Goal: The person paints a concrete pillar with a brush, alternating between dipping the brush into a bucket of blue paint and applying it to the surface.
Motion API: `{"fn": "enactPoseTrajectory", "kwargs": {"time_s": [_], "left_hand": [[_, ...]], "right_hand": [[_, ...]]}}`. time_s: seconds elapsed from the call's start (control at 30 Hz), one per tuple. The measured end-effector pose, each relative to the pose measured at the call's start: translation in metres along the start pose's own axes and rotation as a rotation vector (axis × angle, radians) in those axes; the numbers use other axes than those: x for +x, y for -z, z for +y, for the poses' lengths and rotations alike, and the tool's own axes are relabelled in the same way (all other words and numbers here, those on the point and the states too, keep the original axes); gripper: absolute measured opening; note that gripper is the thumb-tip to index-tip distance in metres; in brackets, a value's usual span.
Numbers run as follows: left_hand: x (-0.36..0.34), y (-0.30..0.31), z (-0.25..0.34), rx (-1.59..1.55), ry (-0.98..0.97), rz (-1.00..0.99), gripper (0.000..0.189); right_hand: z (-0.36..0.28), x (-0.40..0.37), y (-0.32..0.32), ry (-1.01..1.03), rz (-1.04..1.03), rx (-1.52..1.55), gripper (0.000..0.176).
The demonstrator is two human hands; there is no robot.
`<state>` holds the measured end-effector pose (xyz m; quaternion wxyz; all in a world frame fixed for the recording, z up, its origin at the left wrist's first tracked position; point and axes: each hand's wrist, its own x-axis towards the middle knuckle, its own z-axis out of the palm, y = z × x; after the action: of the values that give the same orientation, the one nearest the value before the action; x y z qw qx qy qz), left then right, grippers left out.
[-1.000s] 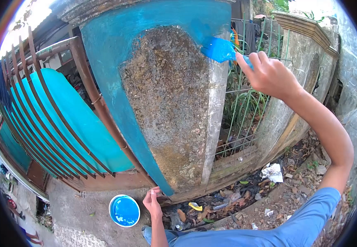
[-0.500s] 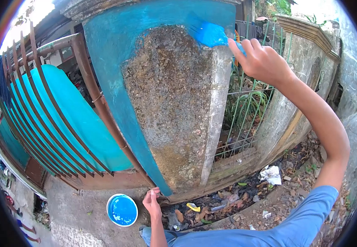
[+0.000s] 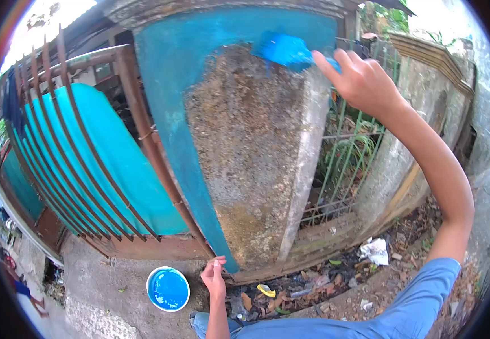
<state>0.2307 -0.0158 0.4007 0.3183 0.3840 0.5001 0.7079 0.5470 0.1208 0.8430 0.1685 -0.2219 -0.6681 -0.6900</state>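
One concrete pillar [image 3: 250,158], half blue; rusty gate [image 3: 87,141] beside.

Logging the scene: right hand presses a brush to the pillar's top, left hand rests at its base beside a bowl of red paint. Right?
One slip: the head view shows the bowl holds blue paint, not red. The right hand, brush, pillar and left hand are as said.

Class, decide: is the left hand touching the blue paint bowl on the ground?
Apart. The head view shows bare ground between left hand and paint bowl.
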Motion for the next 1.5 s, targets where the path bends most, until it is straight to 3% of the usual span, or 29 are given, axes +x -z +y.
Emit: {"fn": "enactPoseTrajectory", "kwargs": {"time_s": [0.1, 0.17, 0.2, 0.23, 0.3, 0.4, 0.43, 0.5, 0.63, 0.83, 0.93, 1.23, 1.3, 1.37, 1.4, 1.43, 1.5], "left_hand": [[0.0, 0.01, -0.009, -0.021, -0.002, 0.059, 0.027], [-0.002, 0.013, -0.006, -0.028, -0.004, 0.022, 0.024], [-0.001, 0.014, -0.005, -0.012, 0.034, 0.037, 0.022], [-0.001, 0.015, -0.003, -0.02, 0.035, 0.038, 0.021], [-0.001, 0.016, -0.004, 0.031, 0.047, 0.08, 0.02], [0.001, 0.016, -0.007, 0.052, -0.087, 0.06, 0.027], [0.001, 0.017, -0.007, 0.044, -0.091, 0.064, 0.028], [-0.004, 0.021, -0.001, 0.032, -0.094, 0.08, 0.028], [-0.005, 0.023, 0.007, 0.002, -0.117, 0.048, 0.029], [-0.006, 0.033, 0.011, 0.023, -0.116, 0.066, 0.028], [-0.006, 0.032, 0.012, -0.004, -0.133, 0.055, 0.027], [-0.003, 0.03, 0.02, 0.011, -0.132, -0.043, 0.026], [-0.009, 0.028, 0.022, 0.039, -0.188, -0.005, 0.023], [-0.015, 0.026, 0.037, 0.07, -0.067, -0.061, 0.02], [-0.005, 0.022, 0.039, 0.055, -0.096, -0.079, 0.019], [-0.012, 0.022, 0.032, 0.037, -0.109, -0.094, 0.019], [-0.009, 0.02, 0.018, -0.011, -0.041, -0.093, 0.022]], "right_hand": [[0.004, -0.008, 0.009, -0.041, -0.167, 0.127, 0.055], [0.013, -0.013, 0.012, -0.019, -0.102, 0.161, 0.046], [0.015, -0.017, 0.012, -0.088, -0.149, 0.247, 0.052], [0.018, -0.023, 0.009, -0.15, -0.189, 0.275, 0.047], [0.016, -0.02, -0.005, -0.265, 0.003, 0.494, 0.036], [0.003, 0.01, 0.031, -0.704, 0.195, 1.024, 0.022], [0.003, 0.015, 0.031, -0.658, 0.215, 1.101, 0.022], [0.009, 0.017, 0.03, -0.389, 0.027, 0.613, 0.024], [0.013, 0.01, 0.009, -0.294, 0.027, 0.508, 0.025], [0.015, -0.012, 0.012, -0.433, -0.123, 0.711, 0.029], [0.008, -0.018, 0.028, -0.531, -0.079, 0.802, 0.03], [-0.007, -0.065, 0.028, -0.577, -0.095, 0.431, 0.037], [-0.014, -0.074, 0.02, -0.635, -0.146, 0.488, 0.034], [-0.023, -0.1, -0.007, -0.77, -0.152, 0.628, 0.031], [-0.023, -0.115, -0.013, -0.833, -0.118, 0.651, 0.032], [-0.032, -0.096, 0.013, -0.856, -0.154, 0.53, 0.03], [-0.033, -0.08, 0.027, -0.67, 0.106, 0.476, 0.032]]}}
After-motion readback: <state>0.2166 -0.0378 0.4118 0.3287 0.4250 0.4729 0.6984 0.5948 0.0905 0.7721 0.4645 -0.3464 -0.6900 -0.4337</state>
